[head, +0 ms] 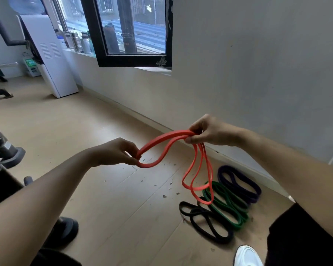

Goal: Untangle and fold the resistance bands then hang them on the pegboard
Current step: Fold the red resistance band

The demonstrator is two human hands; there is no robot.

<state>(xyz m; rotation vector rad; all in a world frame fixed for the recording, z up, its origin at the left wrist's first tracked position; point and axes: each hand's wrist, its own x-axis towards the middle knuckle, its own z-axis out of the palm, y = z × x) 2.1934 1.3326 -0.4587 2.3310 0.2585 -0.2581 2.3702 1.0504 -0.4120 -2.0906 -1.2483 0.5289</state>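
Observation:
I hold an orange resistance band [161, 148] in the air over the wooden floor. My left hand [113, 152] pinches one folded end of it. My right hand [210, 132] grips the doubled band farther along, and two loops hang down from that hand. On the floor below lie a black band [202, 221], a green band [227, 206] and a purple band [238, 181], side by side near the wall. No pegboard is in view.
A grey wall [258, 64] runs along the right, with a black-framed window [131, 31] and bottles on the sill. A white appliance [50, 60] stands at back left. Dark gym equipment [6, 152] sits at left. My white shoe [246, 256] is at the bottom.

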